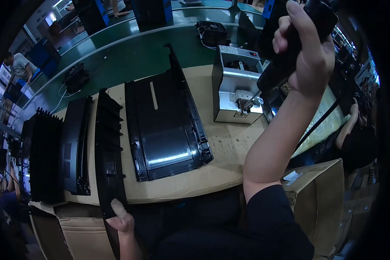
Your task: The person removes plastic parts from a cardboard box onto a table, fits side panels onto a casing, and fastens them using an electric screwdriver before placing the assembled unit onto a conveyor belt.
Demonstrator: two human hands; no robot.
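Observation:
My right hand [310,54], raised at the upper right, is wrapped round a black power screwdriver [277,73]. The tool's thin bit points down at a small metal part on a silver metal unit [238,89]; whether it touches cannot be made out. Low on the left, my left hand [122,220] grips the near end of a long black plastic panel [109,160], with a pale covering on one finger. A wide black plastic panel [160,125] with a slot lies on the cardboard between the two hands.
Black ribbed panels [43,156] and a vented black panel [76,145] stand at the left. Fans with cables [212,34] rest on the green bench [117,56]. Open cardboard boxes [318,208] are below the cardboard surface [182,186]. Other people work nearby.

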